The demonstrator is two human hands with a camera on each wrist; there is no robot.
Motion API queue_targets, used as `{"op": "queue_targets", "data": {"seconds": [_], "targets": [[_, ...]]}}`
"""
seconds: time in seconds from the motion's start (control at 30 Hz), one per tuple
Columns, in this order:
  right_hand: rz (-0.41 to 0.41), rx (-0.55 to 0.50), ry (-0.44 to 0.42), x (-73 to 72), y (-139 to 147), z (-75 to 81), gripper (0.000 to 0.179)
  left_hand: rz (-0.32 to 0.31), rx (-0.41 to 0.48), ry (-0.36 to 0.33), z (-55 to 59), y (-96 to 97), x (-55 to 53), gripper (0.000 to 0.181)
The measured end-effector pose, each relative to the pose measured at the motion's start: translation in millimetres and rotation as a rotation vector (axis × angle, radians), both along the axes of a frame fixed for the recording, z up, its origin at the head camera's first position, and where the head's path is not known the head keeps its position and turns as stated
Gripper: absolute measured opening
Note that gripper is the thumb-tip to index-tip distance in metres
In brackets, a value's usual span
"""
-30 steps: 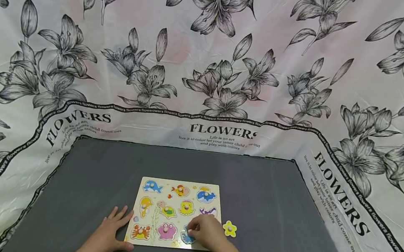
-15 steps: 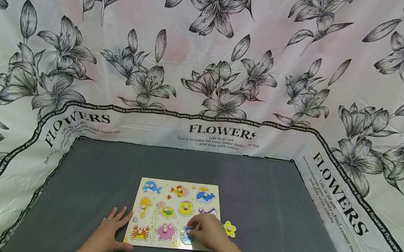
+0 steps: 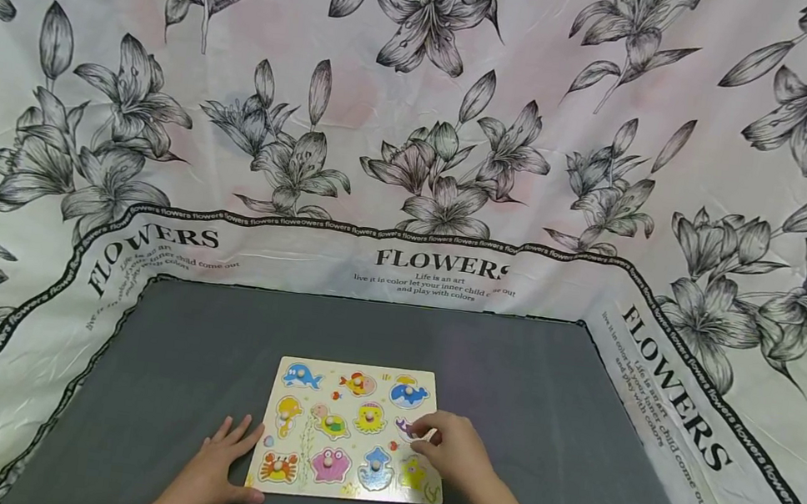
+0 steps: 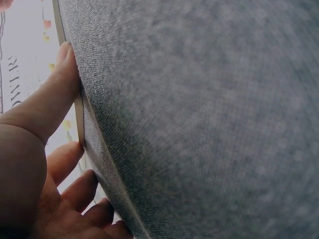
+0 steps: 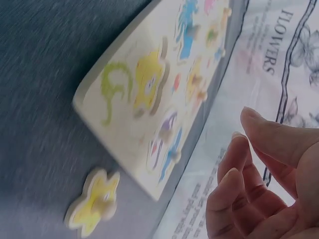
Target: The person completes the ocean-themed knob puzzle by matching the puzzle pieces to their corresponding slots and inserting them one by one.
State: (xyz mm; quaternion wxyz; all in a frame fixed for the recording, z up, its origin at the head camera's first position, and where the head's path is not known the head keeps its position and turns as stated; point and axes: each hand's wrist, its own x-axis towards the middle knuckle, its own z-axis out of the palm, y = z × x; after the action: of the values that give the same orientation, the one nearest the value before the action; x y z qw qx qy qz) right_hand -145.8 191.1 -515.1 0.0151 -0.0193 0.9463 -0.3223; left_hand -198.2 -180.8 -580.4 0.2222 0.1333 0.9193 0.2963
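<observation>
A pale wooden peg-puzzle board (image 3: 280,481) with sea-animal pieces lies on the grey cloth. My left hand (image 3: 214,468) rests at its left corner, fingers spread along the left side and thumb by the near edge. In the left wrist view the thumb (image 4: 65,74) touches the board's rim. My right hand (image 3: 458,452) hovers over the board's right side with fingers bent and nothing between them. The blue squid piece (image 3: 376,469) sits in the near row. A yellow star piece (image 5: 94,204) lies loose beside the board in the right wrist view; my right hand hides it in the head view.
Beside the squid, a star-shaped recess (image 5: 149,82) shows in the board's near right corner. Other knobbed pieces, such as the crab (image 3: 279,467) and the pink piece (image 3: 330,466), sit in the board. Grey cloth (image 3: 562,440) surrounds it, bordered by a white flowered sheet (image 3: 282,258).
My right hand has let go of the squid piece and moved up and to the right, now in front of the loose star. The left hand stays at the board's corner.
</observation>
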Motion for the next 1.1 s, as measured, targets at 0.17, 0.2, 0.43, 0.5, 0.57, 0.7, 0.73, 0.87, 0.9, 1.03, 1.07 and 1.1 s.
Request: {"op": "queue_targets", "data": {"seconds": [0.17, 0.2, 0.43, 0.5, 0.57, 0.7, 0.73, 0.87, 0.9, 1.03, 1.07, 1.1], "targets": [[-0.057, -0.016, 0.007, 2.5, 13.0, 0.4, 0.014, -0.003, -0.001, 0.003, 0.5, -1.3, -1.5, 0.113], [-0.069, -0.019, 0.006, 3.1, 15.4, 0.7, 0.014, -0.002, 0.0, 0.005, 0.5, -1.5, -2.1, 0.113], [-0.189, 0.014, -0.034, 8.8, 33.5, -0.1, 0.018, -0.005, -0.003, 0.018, 0.8, -1.8, -4.6, 0.113], [-0.208, 0.035, -0.058, 10.9, 38.8, -1.6, 0.018, -0.011, -0.004, 0.02, 0.6, -1.7, -5.0, 0.113], [-0.218, 0.056, -0.083, 13.2, 43.3, -4.2, 0.017, -0.012, -0.004, 0.018, 0.8, -1.9, -5.1, 0.113], [-0.228, 0.076, -0.111, 16.5, 48.4, -11.7, 0.016, -0.01, -0.009, 0.013, 0.3, -3.0, -5.9, 0.114], [-0.227, 0.077, -0.114, 16.8, 49.1, -13.7, 0.017, -0.008, -0.01, 0.012, 0.4, -3.3, -6.1, 0.114], [-0.238, 0.091, -0.124, 16.5, 50.8, -20.9, 0.017, -0.011, -0.013, 0.01, 0.7, -3.7, -6.9, 0.114], [-0.239, 0.097, -0.127, 16.2, 51.0, -22.0, 0.017, -0.011, -0.014, 0.008, 0.9, -3.6, -6.9, 0.114], [-0.24, 0.109, -0.131, 14.6, 51.6, -26.4, 0.017, -0.011, -0.017, 0.001, 1.1, -3.4, -7.1, 0.114], [-0.238, 0.11, -0.128, 14.2, 51.6, -27.3, 0.017, -0.009, -0.016, -0.002, 1.2, -3.4, -7.2, 0.114], [-0.236, 0.108, -0.126, 13.9, 51.7, -28.2, 0.016, -0.008, -0.015, -0.003, 1.4, -3.4, -7.3, 0.113]]}}
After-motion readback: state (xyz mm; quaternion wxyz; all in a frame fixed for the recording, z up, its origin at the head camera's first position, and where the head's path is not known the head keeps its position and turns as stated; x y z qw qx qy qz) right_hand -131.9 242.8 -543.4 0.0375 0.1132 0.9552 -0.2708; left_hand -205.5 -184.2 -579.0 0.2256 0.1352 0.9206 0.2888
